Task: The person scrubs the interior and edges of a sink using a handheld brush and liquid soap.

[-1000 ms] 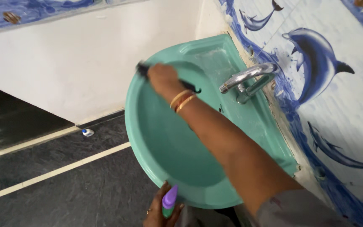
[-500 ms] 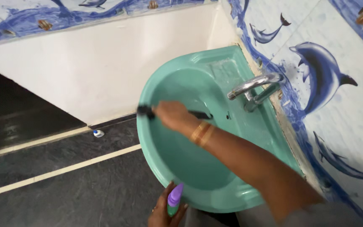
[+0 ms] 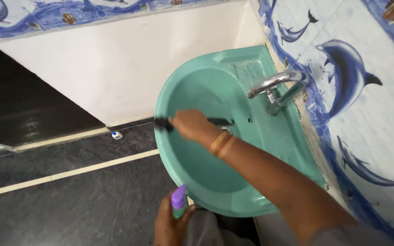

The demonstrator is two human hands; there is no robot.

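Note:
A green wash basin (image 3: 270, 136) hangs on the wall under a chrome tap (image 3: 277, 86). My right hand (image 3: 191, 125) reaches across the bowl and grips a black brush (image 3: 163, 123). The brush head lies on the basin's left rim and its handle end pokes out to the right of my fist. Two gold bangles ring that wrist. Below the basin's near rim my left hand (image 3: 167, 225) holds a green bottle with a purple cap (image 3: 178, 200) upright.
White and blue tiles with dolphins (image 3: 347, 73) cover the wall behind the tap. A white low wall stands to the left of the basin. On the dark floor with a pale stripe lies a small white and blue cap (image 3: 117, 135).
My right hand has dragged the brush from the far left rim toward the nearer left rim. The left hand with the bottle has shifted slightly left.

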